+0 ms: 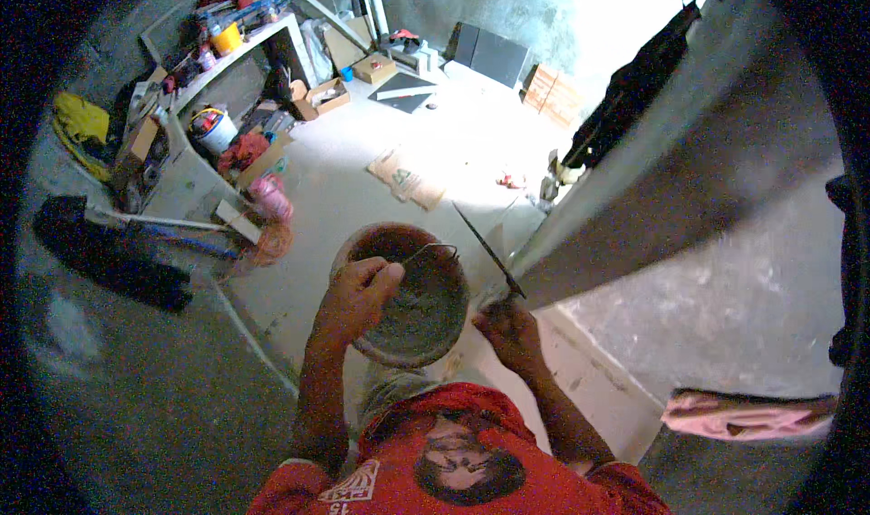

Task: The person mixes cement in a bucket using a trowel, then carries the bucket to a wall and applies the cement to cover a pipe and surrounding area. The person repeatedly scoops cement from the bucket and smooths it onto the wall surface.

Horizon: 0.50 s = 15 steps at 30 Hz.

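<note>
A round reddish-brown tub (352, 243) stands in front of me with wet grey mortar (419, 320) inside. My left hand (361, 299) is closed over the tub's left side, gripping a tool with a thin bent metal rod (435, 246); its grip is hidden by the fingers. To the right of the tub, my right hand (509, 329) is closed on a plastering trowel (489, 250), whose long dark blade shows nearly edge-on. The blade slants up and left, beside the wall edge (553, 275). I cannot tell whether it touches the wall.
On the right rises a grey plastered wall (689, 306), with a pink cloth (748, 415) on it. Flattened cardboard (405, 179) lies on the floor beyond the tub. Shelves (237, 57) at the left hold clutter, including a white bucket (216, 132). Dark panels (489, 51) lean at the back.
</note>
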### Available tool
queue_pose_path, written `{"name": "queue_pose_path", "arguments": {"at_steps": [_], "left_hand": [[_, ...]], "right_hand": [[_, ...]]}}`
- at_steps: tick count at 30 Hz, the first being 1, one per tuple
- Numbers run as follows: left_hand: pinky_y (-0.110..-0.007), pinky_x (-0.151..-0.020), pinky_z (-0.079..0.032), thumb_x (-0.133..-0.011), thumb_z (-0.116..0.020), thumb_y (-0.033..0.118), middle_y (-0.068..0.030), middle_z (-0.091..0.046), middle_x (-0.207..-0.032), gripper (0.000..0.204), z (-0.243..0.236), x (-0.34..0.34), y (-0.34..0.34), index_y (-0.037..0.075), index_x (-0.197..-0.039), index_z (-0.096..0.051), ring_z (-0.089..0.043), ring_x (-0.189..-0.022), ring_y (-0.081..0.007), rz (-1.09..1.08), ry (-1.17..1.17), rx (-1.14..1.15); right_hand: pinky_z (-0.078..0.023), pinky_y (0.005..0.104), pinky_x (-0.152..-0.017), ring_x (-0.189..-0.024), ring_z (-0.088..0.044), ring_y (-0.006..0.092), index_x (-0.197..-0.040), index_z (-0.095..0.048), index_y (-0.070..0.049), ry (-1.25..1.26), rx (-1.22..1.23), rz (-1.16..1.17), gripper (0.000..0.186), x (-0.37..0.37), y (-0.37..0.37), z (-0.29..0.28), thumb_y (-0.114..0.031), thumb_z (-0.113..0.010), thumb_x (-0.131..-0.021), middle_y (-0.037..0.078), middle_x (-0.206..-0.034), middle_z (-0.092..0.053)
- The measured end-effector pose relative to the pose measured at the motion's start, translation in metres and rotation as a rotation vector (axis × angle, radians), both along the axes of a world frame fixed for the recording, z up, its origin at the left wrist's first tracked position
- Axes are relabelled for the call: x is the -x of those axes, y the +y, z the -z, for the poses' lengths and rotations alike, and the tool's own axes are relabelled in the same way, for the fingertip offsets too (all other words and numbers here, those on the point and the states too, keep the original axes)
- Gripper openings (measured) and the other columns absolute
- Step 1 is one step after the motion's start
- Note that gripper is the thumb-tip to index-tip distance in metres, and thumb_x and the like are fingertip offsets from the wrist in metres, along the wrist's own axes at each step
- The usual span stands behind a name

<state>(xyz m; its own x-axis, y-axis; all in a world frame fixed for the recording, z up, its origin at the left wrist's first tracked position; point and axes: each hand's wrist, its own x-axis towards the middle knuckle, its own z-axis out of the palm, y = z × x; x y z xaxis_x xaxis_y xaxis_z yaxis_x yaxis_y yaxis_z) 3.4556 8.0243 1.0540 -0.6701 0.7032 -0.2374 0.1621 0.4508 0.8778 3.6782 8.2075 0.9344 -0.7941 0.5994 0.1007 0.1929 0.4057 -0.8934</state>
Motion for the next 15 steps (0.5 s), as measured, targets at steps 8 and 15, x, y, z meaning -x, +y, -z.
{"name": "queue_pose_path", "arguments": {"at_steps": [8, 15], "left_hand": [[-0.035, -0.066, -0.046, -0.102, -0.060, 0.036, -0.0048, -0.059, -0.071, 0.040, 0.039, 0.236, 0.166, 0.003, -0.081, -0.064, -0.055, -0.068, -0.0155, 0.206, 0.099, 0.029], [-0.037, -0.064, -0.047, -0.101, -0.062, 0.037, -0.0085, -0.059, -0.068, 0.042, 0.041, 0.408, 0.316, 0.001, -0.079, -0.064, -0.056, -0.064, -0.0168, 0.570, 0.046, 0.027]], "right_hand": [[-0.056, 0.0333, -0.087, -0.092, -0.069, 0.0139, -0.138, -0.061, -0.006, 0.134, -0.016, -0.049, 0.047, 0.288, 0.147, -0.005, -0.018, -0.076, -0.095, 0.007, -0.104, -0.074], [-0.057, 0.0308, -0.089, -0.095, -0.070, 0.0126, -0.106, -0.067, -0.002, 0.111, 0.422, -0.012, 0.020, 0.429, 0.269, -0.008, -0.017, -0.075, -0.096, 0.006, -0.098, -0.075]]}}
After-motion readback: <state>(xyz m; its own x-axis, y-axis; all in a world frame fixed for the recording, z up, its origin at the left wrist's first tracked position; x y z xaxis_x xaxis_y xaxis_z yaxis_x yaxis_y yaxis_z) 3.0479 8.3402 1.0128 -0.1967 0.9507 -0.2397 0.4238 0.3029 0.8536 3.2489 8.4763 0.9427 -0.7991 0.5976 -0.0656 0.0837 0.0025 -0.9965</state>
